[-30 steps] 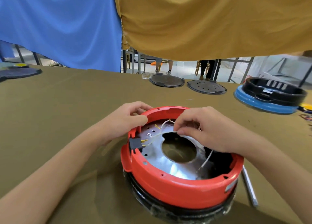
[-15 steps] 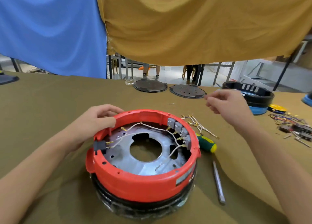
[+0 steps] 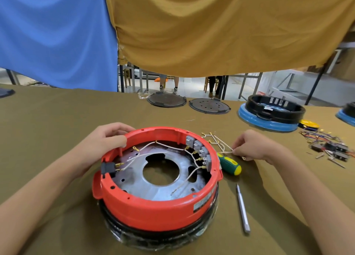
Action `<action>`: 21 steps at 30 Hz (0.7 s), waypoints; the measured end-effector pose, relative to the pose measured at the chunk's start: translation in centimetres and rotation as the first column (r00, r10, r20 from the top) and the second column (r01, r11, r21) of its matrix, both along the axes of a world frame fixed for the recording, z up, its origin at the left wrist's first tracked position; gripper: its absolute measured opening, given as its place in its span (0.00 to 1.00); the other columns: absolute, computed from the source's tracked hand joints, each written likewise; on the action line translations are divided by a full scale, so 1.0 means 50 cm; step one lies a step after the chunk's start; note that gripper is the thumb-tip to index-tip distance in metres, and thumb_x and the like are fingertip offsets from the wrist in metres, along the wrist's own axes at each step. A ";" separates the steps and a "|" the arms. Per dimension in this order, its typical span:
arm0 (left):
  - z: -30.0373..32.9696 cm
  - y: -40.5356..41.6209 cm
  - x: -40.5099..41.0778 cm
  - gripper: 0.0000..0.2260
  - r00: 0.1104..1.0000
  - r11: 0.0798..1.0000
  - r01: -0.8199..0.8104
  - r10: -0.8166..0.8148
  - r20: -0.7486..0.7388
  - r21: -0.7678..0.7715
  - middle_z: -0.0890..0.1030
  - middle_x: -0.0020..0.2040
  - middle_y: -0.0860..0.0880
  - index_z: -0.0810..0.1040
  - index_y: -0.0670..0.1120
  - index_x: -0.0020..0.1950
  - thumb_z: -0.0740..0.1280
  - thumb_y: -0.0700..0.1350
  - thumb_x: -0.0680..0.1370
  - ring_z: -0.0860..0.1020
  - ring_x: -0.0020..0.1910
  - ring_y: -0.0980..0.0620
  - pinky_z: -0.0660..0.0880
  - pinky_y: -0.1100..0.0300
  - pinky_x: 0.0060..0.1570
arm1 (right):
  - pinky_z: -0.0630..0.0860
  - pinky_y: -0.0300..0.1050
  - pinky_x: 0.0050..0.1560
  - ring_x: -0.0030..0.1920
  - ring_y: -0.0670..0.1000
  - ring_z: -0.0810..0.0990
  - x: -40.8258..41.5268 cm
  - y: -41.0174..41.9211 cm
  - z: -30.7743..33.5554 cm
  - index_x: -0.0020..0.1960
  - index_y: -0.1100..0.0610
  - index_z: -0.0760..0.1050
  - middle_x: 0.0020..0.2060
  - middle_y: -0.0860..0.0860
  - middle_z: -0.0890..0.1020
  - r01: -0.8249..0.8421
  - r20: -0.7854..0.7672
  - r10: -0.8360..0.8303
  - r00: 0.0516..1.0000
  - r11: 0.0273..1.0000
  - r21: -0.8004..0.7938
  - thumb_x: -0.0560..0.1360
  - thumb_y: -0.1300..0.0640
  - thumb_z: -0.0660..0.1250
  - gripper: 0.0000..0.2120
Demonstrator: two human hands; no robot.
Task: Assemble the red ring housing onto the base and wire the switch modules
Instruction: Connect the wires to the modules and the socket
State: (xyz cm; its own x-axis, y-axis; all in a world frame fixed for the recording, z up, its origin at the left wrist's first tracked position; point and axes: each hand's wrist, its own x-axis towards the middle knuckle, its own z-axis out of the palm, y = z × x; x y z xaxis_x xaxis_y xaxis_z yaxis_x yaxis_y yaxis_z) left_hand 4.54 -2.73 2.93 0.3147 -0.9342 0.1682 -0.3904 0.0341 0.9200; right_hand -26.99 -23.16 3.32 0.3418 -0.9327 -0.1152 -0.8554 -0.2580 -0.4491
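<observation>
Four grey switch modules (image 3: 199, 151) are seen inside the red plastic ring housing (image 3: 153, 206), whose rim is gripped by the left hand (image 3: 107, 141). A loose white wire harness (image 3: 219, 143) on the cloth is pinched by the right hand (image 3: 253, 146).

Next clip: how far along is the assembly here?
Done: red ring housing sits on the base; four grey switch modules sit inside with some wires attached. In hand: right hand pinches a loose wire harness; left hand holds the rim. Left: one ring-terminal wire lies unconnected.
</observation>
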 end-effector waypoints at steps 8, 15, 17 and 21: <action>-0.002 0.001 -0.001 0.18 1.000 1.000 -0.003 0.003 -0.012 0.005 0.82 0.46 0.45 0.82 0.47 0.53 0.64 0.44 0.65 0.78 0.39 0.50 0.74 0.57 0.42 | 0.82 0.51 0.50 0.44 0.52 0.82 -0.003 -0.003 -0.007 0.51 0.56 0.81 0.42 0.53 0.83 0.026 0.137 -0.009 0.990 0.993 -0.119 0.77 0.57 0.70 0.04; -0.001 0.003 -0.002 0.19 1.000 1.000 -0.002 0.002 -0.006 0.002 0.81 0.52 0.39 0.82 0.46 0.54 0.64 0.44 0.65 0.77 0.40 0.50 0.74 0.59 0.41 | 0.80 0.37 0.36 0.44 0.52 0.82 0.006 0.003 -0.011 0.58 0.58 0.78 0.48 0.54 0.79 -0.023 0.309 0.012 0.951 0.999 0.032 0.75 0.67 0.71 0.13; 0.000 0.002 -0.001 0.18 1.000 1.000 -0.004 0.004 0.000 0.010 0.81 0.51 0.39 0.82 0.47 0.54 0.64 0.44 0.66 0.77 0.38 0.51 0.74 0.61 0.40 | 0.81 0.37 0.36 0.48 0.53 0.82 0.003 0.007 -0.007 0.58 0.56 0.77 0.54 0.55 0.76 -0.068 0.356 0.024 0.934 0.991 0.111 0.74 0.68 0.71 0.15; -0.005 -0.002 0.005 0.13 1.000 1.000 -0.011 0.011 0.025 0.013 0.80 0.49 0.38 0.82 0.47 0.54 0.65 0.34 0.75 0.77 0.37 0.51 0.74 0.61 0.38 | 0.81 0.39 0.41 0.52 0.55 0.83 -0.006 0.014 0.005 0.60 0.55 0.77 0.58 0.54 0.77 -0.191 0.507 0.055 0.860 0.957 0.221 0.72 0.69 0.73 0.19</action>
State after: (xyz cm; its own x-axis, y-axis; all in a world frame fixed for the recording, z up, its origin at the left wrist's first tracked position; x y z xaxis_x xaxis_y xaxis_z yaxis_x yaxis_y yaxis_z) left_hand 4.77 -2.82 2.70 0.3208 -0.9329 0.1637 -0.4136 0.0175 0.9103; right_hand -27.28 -22.46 3.59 0.5265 -0.8405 -0.1283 -0.4740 -0.1648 -0.8650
